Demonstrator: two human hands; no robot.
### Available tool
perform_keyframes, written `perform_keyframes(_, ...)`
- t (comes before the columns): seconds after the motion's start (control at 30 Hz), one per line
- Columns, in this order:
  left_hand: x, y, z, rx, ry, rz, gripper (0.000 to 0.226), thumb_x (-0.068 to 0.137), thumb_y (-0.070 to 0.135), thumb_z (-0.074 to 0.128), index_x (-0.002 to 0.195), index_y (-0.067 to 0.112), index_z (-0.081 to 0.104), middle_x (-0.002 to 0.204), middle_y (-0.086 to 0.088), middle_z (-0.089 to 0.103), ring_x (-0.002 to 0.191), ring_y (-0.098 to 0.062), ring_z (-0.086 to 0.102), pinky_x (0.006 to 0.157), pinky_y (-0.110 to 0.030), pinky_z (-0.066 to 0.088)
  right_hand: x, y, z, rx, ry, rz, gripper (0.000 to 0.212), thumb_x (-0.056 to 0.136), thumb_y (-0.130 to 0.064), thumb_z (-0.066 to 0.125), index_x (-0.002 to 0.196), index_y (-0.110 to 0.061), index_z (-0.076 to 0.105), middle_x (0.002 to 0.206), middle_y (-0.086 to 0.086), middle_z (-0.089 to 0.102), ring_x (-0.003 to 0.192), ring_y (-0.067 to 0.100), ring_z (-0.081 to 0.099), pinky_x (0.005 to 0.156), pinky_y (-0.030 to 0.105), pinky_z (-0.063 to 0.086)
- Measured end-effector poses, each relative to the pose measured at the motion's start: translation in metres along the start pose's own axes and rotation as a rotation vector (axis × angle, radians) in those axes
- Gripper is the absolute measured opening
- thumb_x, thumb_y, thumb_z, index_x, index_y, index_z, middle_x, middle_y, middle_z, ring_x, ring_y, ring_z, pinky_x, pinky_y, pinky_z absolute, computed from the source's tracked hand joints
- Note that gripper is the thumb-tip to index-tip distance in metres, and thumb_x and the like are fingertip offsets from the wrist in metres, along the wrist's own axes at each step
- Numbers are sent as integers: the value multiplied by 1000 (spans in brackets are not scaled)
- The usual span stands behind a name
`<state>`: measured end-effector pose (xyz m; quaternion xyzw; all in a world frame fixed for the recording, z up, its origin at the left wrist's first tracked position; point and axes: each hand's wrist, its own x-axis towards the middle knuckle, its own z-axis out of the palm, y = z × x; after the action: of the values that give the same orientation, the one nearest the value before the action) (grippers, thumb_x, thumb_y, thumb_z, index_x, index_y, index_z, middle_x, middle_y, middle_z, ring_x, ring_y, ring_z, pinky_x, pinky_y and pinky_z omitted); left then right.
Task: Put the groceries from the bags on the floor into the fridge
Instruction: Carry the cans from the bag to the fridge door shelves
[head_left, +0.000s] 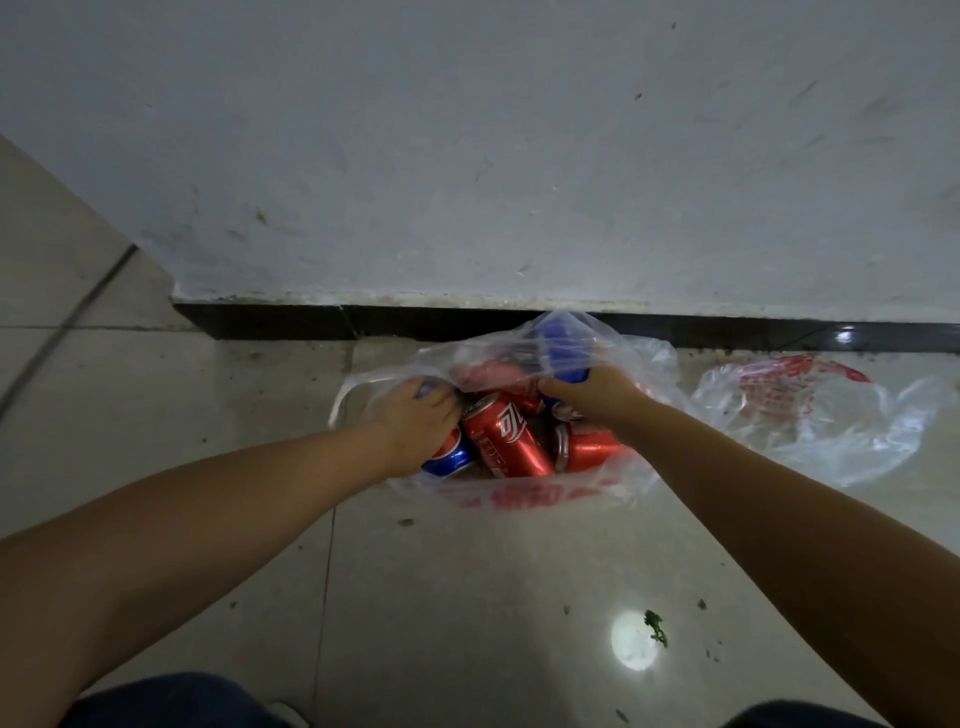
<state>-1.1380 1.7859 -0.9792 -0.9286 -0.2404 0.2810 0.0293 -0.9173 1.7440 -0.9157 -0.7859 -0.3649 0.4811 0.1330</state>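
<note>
A clear plastic bag (519, 493) with red print lies open on the tiled floor against the wall. Inside lie several drink cans: a red cola can (506, 434) in the middle, another red can (589, 447) to its right, and blue cans. My left hand (415, 418) reaches into the bag's left side and closes over a blue can (449, 460). My right hand (592, 392) grips another blue can (563, 348) at the far side, seen through the plastic film. The fridge is not in view.
A second, flattened clear bag (810, 415) with red print lies on the floor to the right. A white wall (467, 156) with a black skirting strip (311, 319) runs right behind the bags. A green leaf scrap (655, 627) lies on the near tiles.
</note>
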Motion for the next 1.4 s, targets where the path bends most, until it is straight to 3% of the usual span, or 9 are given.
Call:
perform_keyframes(0.13, -4, 3, 18, 79, 123, 32, 72, 84, 23, 66, 144, 8, 31, 151, -14, 35, 140, -27, 31, 116, -41, 24, -9, 3, -22, -319, 122, -137, 37, 82, -24, 68, 115, -12, 57, 96, 8, 65, 85, 18, 63, 76, 31, 56)
perform_keyframes(0.3, -2, -14, 22, -66, 204, 180, 85, 74, 43, 73, 143, 11, 36, 148, -12, 40, 140, -26, 33, 118, -40, 15, -27, -12, -42, -507, 157, -235, 45, 83, -20, 69, 123, -15, 49, 90, 0, 58, 77, 10, 56, 65, 19, 44)
perform_keyframes(0.5, -1, -7, 10, -4, 157, 166, 82, 74, 59, 60, 137, 10, 42, 141, -13, 46, 133, -28, 38, 116, -46, 15, -37, -16, -23, -343, 87, -310, 48, 82, -14, 69, 125, -11, 48, 99, -3, 53, 84, 9, 52, 85, 27, 49)
perform_keyframes(0.7, -11, 12, 16, 101, 298, 194, 62, 66, 31, 80, 121, 9, 62, 126, -14, 63, 123, -29, 55, 113, -44, 12, -29, -2, -17, -204, 166, -298, 60, 84, -25, 70, 131, -8, 38, 110, -4, 37, 101, 8, 40, 81, 20, 36)
perform_keyframes(0.8, -4, 8, 14, -101, 187, 193, 70, 79, 31, 69, 139, 11, 39, 147, -13, 40, 139, -28, 33, 117, -40, -2, -26, 4, -15, -61, 128, -274, 58, 82, -20, 73, 128, -9, 41, 104, -9, 47, 105, 10, 48, 88, 23, 40)
perform_keyframes(0.97, -29, 0, 0, -762, 286, 97, 67, 69, 51, 76, 123, 22, 48, 122, 1, 57, 108, -11, 54, 95, -22, 43, -18, 8, -19, -99, 105, -293, 56, 75, -31, 78, 120, -11, 51, 109, -2, 60, 105, 16, 58, 92, 32, 49)
perform_keyframes(1.13, -47, 13, -30, -1277, 489, -227, 81, 63, 33, 86, 130, 27, 40, 121, 12, 54, 110, -4, 52, 91, -19, 42, -27, 9, -14, -227, 145, -367, 64, 65, -48, 78, 117, -20, 53, 110, -5, 59, 101, 13, 56, 88, 29, 48)
perform_keyframes(1.27, -38, 11, -43, -1518, 587, -289, 80, 66, 20, 85, 133, 19, 42, 118, 16, 56, 104, 11, 53, 84, -3, 39, -41, 1, -4, -199, 116, -498, 71, 66, -37, 82, 125, -24, 45, 114, -12, 55, 104, 6, 53, 87, 23, 43)
perform_keyframes(1.4, -34, 12, -42, -1544, 590, -331, 79, 66, 20, 84, 134, 15, 43, 125, 6, 58, 109, -1, 55, 88, -9, 40, -49, 1, 5, -153, 78, -517, 68, 69, -35, 81, 125, -25, 44, 110, -18, 51, 103, 2, 52, 83, 13, 41)
